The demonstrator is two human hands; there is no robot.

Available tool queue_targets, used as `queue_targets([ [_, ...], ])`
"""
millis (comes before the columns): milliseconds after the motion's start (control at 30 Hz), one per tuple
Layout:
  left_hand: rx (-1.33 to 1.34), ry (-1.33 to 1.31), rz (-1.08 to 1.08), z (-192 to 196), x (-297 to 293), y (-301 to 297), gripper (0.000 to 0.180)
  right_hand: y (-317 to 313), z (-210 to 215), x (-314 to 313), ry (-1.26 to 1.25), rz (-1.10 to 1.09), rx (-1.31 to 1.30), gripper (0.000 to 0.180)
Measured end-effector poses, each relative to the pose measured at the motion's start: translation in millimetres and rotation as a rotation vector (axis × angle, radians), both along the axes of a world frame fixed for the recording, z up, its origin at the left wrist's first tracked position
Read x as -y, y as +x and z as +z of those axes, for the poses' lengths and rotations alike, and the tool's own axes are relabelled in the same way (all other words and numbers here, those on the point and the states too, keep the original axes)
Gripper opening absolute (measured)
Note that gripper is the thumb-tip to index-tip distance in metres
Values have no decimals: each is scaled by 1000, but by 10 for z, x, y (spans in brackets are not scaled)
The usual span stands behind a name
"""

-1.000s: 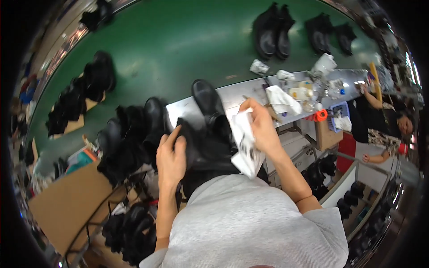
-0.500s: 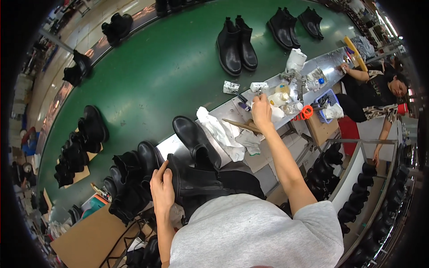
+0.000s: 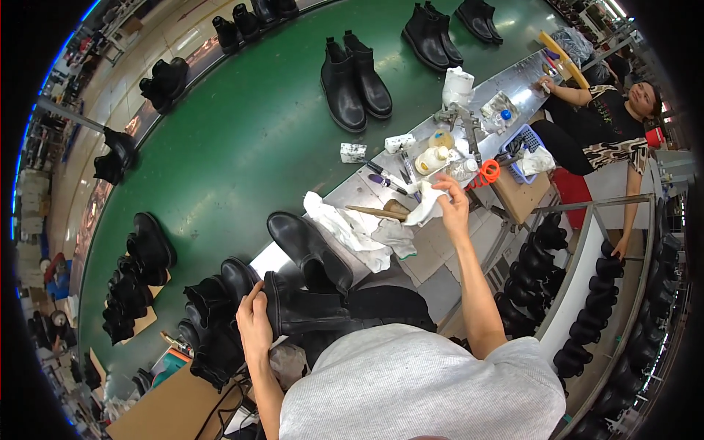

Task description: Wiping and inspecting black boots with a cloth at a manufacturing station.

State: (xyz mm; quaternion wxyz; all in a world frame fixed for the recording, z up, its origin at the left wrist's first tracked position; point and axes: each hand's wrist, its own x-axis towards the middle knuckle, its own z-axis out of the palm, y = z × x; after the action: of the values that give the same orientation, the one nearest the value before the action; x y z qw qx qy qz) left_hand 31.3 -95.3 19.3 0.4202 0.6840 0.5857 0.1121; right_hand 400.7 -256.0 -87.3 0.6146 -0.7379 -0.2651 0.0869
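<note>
We should steady the black ankle boot point(image 3: 304, 308) across our lap point(image 3: 400, 301) with our left hand point(image 3: 254, 323), which touches the sole point(image 3: 272, 304) but whose clasp we cannot tell, and guide the white cloth point(image 3: 427, 205), pinched in our right grip point(image 3: 452, 202), clear of the bottles point(image 3: 431, 160) on the counter point(image 3: 529, 92).

From where I stand, I can't tell how many fingers of the left hand point(image 3: 255, 326) actually meet the sole of the black ankle boot point(image 3: 312, 308), whose shaft blends into the dark fabric point(image 3: 396, 301) on the lap. The right hand point(image 3: 452, 204) hides one edge of the white cloth point(image 3: 425, 207). Print on the white bottle point(image 3: 433, 160) is too small to read. Heaped boots point(image 3: 214, 330) merge into one black mass. The lower edge cuts off the grey shirt point(image 3: 418, 389) and the cardboard point(image 3: 161, 403); the upper edge trims the farthest boot pair point(image 3: 480, 20).
</note>
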Motion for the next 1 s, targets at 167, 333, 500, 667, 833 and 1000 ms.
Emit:
queue_targets([
  [167, 11, 2, 9, -6, 11, -26, 44, 309, -378, 76, 479, -44, -785, 23],
  [333, 6, 2, -10, 47, 4, 29, 44, 660, -71, -302, 65, -195, -595, 36],
  [500, 18, -12, -17, -5, -7, -5, 44, 220, -247, -193, -90, -28, -327, 36],
  [667, 51, -56, -16, -41, -32, -28, 44, -99, -201, -4, -136, -19, 419, 61],
  [833, 31, -35, -41, -11, -42, -1, 44, -54, -108, 6, -66, -105, 690, 54],
  [1000, 13, -27, -3, 37, 7, -3, 43, -86, -111, 37, -47, -77, 784, 54],
])
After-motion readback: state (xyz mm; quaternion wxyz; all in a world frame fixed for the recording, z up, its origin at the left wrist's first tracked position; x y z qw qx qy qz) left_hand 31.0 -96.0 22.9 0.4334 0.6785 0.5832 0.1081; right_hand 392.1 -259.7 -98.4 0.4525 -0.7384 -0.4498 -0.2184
